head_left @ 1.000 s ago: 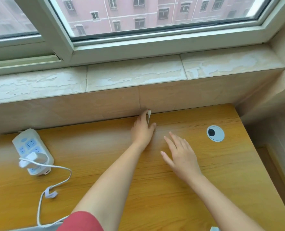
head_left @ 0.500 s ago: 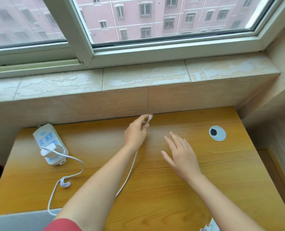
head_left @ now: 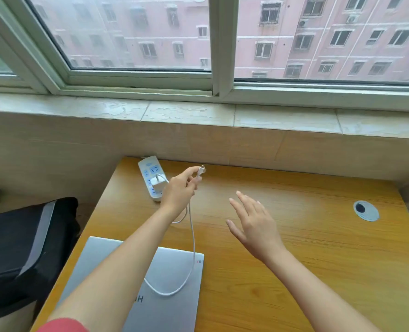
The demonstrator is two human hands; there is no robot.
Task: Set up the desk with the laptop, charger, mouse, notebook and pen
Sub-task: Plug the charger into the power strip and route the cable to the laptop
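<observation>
Left hand: I am pinching the thin white charger cable [head_left: 193, 236] just behind its small plug tip [head_left: 201, 170] with my left hand [head_left: 178, 191]. Thumb and curled fingers are closing round it, and the tip is pointing up and away from me.
What has changed: a second ago this hand was lying low at the back edge of the orange wooden counter [head_left: 318, 224]. Now I am holding it raised off the wood, and the cable is hanging free below my wrist.
Right hand: my right hand [head_left: 253, 226] is staying open, fingers straight and spread, holding nothing, hovering just to the right of the left one.
Charger: the white adapter block [head_left: 156, 183] is sitting plugged into the white power strip [head_left: 148, 169], just left of my left hand.
Laptop: the closed silver laptop [head_left: 172, 267] is lying under my left forearm, nearer me than the hand, and the cable is looping across its lid.
Meaning: I am judging the mains end of the charger done, and the plug tip freed to go to the laptop, whose port I cannot see.
Remaining: the mouse, notebook and pen are not showing. A black bag [head_left: 19, 248] is sitting off the counter, well left of my left hand.
</observation>
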